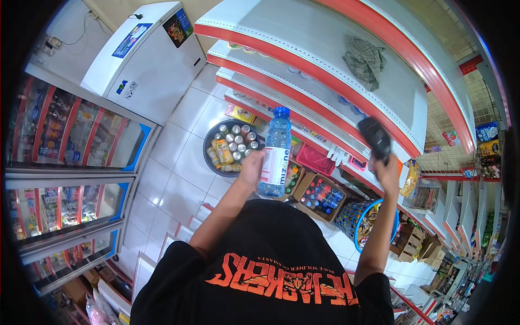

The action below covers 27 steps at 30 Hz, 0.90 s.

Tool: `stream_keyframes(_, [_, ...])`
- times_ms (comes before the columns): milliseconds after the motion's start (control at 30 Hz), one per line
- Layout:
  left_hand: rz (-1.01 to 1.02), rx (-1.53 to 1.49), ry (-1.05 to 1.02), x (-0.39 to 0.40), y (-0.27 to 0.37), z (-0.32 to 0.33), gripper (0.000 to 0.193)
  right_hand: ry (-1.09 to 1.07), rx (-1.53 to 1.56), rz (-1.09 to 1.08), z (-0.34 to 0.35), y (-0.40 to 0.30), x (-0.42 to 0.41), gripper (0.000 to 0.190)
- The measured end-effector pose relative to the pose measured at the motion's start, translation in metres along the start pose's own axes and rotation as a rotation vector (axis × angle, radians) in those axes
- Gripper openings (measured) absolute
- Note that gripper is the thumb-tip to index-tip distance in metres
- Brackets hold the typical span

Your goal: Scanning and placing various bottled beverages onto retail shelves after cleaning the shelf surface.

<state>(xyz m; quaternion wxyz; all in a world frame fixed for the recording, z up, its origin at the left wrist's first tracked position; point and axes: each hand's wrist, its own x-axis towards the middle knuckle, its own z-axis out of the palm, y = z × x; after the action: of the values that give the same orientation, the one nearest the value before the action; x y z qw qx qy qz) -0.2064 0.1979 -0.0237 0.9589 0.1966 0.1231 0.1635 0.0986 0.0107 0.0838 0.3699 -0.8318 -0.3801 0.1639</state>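
Note:
My left hand (251, 170) is closed around the lower part of a Mizone plastic bottle (276, 154) with a blue cap, held upright in front of my chest. My right hand (385, 172) grips a dark, slightly blurred handheld device (374, 137), raised beside the edge of the shelving; its kind is hard to tell. A crumpled checked cloth (364, 61) lies on the wide white shelf (284, 28) beyond. Below and left of the bottle, a round dark tub (208, 160) holds several drink cans and yellow pouches.
Cardboard boxes of bottles (302, 187) and a blue plastic basket (352, 215) of packets stand on the tiled floor below the red-edged shelves. Glass-door refrigerators (132, 178) line the left side, near a white chest freezer (156, 69). A red plastic basket (315, 158) sits under the shelves.

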Motion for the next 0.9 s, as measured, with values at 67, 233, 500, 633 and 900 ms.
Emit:
stream_keyframes(67, [0.052,0.049,0.068,0.002,0.003,0.004,0.047,-0.161,-0.039,0.007,0.015,-0.032,-0.037,0.032])
stream_keyframes(233, [0.123,0.345,0.281,0.017,0.006,0.008,0.064,-0.357,0.056,-0.139,0.044,-0.06,-0.078,0.041])
stream_keyframes(500, [-0.118,0.225,0.271,0.019,0.008,-0.001,0.046,-0.469,0.041,-0.186,0.053,-0.074,-0.102,0.038])
stream_keyframes(633, [-0.043,-0.001,0.152,0.02,0.002,0.005,0.033,-0.525,0.045,-0.157,0.053,-0.081,-0.104,0.038])
stream_keyframes(900, [0.114,0.503,0.249,0.026,-0.005,0.006,0.053,-0.482,-0.089,-0.184,0.052,-0.11,-0.097,0.038])
